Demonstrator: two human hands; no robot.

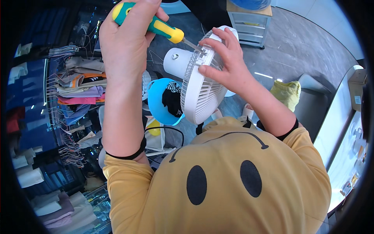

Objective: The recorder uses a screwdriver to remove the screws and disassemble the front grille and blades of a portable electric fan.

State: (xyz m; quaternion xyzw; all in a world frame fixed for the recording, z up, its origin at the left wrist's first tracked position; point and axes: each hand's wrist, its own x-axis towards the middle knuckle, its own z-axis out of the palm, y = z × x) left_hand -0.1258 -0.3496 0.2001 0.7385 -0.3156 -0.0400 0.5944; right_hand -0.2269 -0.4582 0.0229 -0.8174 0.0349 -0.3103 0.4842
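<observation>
My left hand (126,39) is closed round the green and yellow handle of a screwdriver (165,31). The screwdriver's metal shaft slants down to the right, and its tip meets a small clip or screw spot on the rim of a white fan (196,99). My right hand (226,58) grips that rim, thumb on the near side and fingers over the top, close to the tip. The fan's head is tilted edge-on, with its slatted front grille facing right and its wire rear guard facing left. A white cylindrical motor housing (177,61) sticks out behind the guard.
Below the fan stands a blue basin (157,101) holding dark clothes. Clothes on hangers (82,87) crowd the left side. A wheeled white cart (249,27) stands at the far side, and a yellow-green cloth (286,93) hangs by a grey bin-like object (311,101) on the right.
</observation>
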